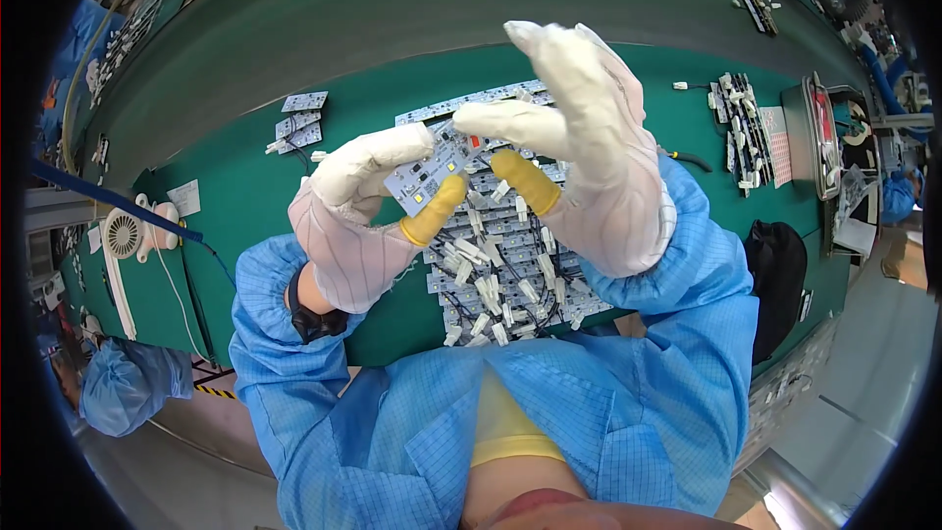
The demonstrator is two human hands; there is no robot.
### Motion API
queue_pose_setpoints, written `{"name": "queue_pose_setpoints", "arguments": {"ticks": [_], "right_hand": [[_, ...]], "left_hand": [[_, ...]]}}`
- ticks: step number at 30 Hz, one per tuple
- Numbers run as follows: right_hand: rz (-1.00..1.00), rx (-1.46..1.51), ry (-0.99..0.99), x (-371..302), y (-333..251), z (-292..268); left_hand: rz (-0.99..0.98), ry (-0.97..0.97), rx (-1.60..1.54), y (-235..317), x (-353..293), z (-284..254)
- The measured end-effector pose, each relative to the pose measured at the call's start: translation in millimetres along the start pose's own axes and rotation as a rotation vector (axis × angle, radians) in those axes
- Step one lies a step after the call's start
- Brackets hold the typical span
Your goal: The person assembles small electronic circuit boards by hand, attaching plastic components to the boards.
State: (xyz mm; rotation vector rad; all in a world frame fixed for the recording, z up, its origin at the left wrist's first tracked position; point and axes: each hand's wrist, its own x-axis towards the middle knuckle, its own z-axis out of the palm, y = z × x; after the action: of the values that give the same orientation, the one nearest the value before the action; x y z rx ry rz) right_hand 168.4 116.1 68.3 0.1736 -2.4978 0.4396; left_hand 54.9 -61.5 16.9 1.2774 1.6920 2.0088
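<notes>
My left hand (348,201), in a white glove with a yellow thumb cover, pinches a small white circuit board (420,179) between thumb and fingers. The board carries yellow square LEDs, dark chips and a red part, and is tilted. My right hand (601,128) is gloved the same way, with fingers spread and raised. Its index fingertip overlaps the board's upper right end; whether it touches cannot be told. Below both hands lie rows of similar boards (446,280) with many white connectors (488,290) and dark wires on top.
A green mat (383,339) covers the bench. Small boards (299,123) lie at left, near a white fan (126,234) and blue cord (118,198). At right are wired board strips (743,132), a metal box (810,137), a black bag (777,280) and a yellow-black tool handle (689,159).
</notes>
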Motion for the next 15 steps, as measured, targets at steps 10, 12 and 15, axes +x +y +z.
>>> {"name": "queue_pose_setpoints", "arguments": {"ticks": [10,12,15], "right_hand": [[-0.009,-0.007,0.086,-2.4,-0.5,1.6],[-0.005,-0.019,0.113,0.0,-0.4,3.5],[-0.069,-0.044,0.134,0.4,2.9,10.4]], "left_hand": [[0.009,-0.001,0.067,-2.0,0.6,-0.3],[0.035,-0.001,0.073,-1.3,0.5,0.8],[0.04,-0.059,0.061,-2.1,0.6,1.2]]}}
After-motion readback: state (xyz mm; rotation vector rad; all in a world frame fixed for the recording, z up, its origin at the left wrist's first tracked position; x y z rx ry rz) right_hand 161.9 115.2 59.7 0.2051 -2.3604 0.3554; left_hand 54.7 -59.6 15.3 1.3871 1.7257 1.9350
